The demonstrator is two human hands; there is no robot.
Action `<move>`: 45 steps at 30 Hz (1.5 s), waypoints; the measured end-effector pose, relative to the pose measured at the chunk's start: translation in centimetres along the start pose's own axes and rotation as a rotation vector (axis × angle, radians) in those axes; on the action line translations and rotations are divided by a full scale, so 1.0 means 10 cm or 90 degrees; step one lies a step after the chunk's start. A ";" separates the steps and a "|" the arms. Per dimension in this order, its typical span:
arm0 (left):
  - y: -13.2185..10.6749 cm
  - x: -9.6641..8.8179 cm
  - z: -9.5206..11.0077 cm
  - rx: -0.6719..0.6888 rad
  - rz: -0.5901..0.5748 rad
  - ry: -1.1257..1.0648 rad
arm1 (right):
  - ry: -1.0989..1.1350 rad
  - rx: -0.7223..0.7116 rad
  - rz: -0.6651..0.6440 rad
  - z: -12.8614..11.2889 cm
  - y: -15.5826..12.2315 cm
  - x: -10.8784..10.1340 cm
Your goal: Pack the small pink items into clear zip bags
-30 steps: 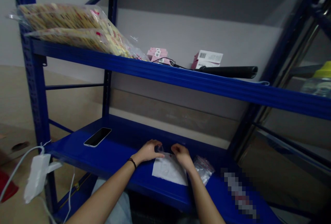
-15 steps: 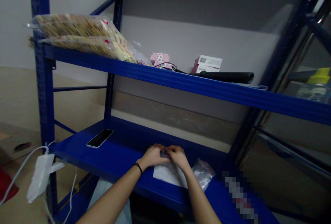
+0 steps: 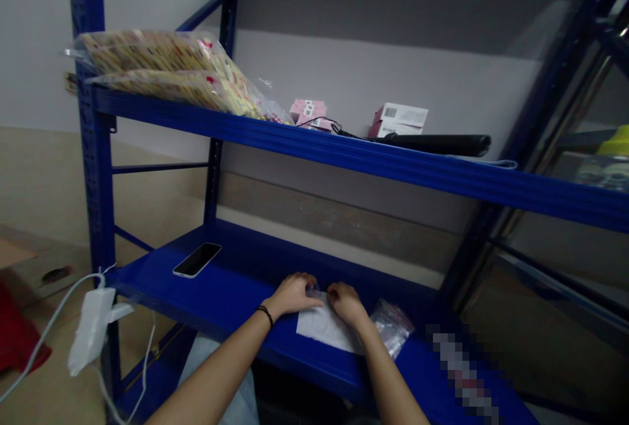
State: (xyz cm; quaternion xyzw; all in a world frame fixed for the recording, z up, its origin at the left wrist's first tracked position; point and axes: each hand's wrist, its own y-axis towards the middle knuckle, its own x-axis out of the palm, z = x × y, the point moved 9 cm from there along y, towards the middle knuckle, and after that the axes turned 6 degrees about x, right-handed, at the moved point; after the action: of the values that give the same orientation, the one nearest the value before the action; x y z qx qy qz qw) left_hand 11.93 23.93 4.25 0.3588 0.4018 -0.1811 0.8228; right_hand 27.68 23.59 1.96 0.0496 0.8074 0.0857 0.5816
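Note:
A white sheet of paper (image 3: 327,328) lies on the blue lower shelf board, under and between my hands. My left hand (image 3: 291,295), with a dark band at the wrist, rests at its left edge, its thumb and fingers closed about a small piece of clear plastic (image 3: 312,290). What that plastic is, I cannot make out fully. Across a small gap, my right hand (image 3: 348,304) is over the paper's far right part with fingers curled down; anything in them is hidden. Just right of that wrist sits a clear plastic bag (image 3: 392,327) with reddish edges.
A phone (image 3: 197,260) lies at the left of the lower shelf board (image 3: 246,281). Above it, the upper shelf's blue beam (image 3: 304,150) carries filled plastic bags (image 3: 162,71), small pink boxes (image 3: 308,110) and a black bar-like object (image 3: 442,144). A white power strip (image 3: 91,330) hangs at the left post.
My hands were together around a small dark item; now they are apart, the right hand moved right. The dark item no longer shows, and more of the paper is visible. The view shifted slightly.

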 end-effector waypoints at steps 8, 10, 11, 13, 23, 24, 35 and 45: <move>-0.02 -0.03 0.04 -0.002 -0.008 0.019 | -0.071 -0.029 -0.015 -0.03 -0.01 0.10; -0.03 -0.04 0.05 -0.004 -0.008 0.026 | -0.084 -0.031 -0.020 -0.03 0.00 0.12; -0.04 -0.03 0.07 -0.006 -0.010 0.033 | -0.090 -0.031 -0.022 -0.03 0.01 0.13; -0.05 -0.03 0.10 -0.009 -0.016 0.051 | -0.100 -0.030 -0.025 -0.02 0.02 0.14; -0.04 0.04 0.19 -0.034 -0.039 0.132 | -0.138 -0.030 -0.040 0.00 0.04 0.11; -0.04 0.05 0.19 -0.034 -0.044 0.135 | -0.139 -0.030 -0.040 -0.01 0.04 0.11; -0.07 0.13 0.24 -0.025 -0.057 0.166 | -0.086 -0.009 -0.011 -0.08 0.01 0.09; -0.05 0.09 0.29 -0.041 -0.014 0.173 | 0.179 -0.034 -0.021 -0.14 0.05 -0.19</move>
State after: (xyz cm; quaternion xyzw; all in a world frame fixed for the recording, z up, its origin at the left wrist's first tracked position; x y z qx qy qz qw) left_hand 13.75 21.43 4.54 0.3488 0.5189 -0.1271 0.7700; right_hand 26.96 23.59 4.20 0.0080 0.8792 0.1037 0.4649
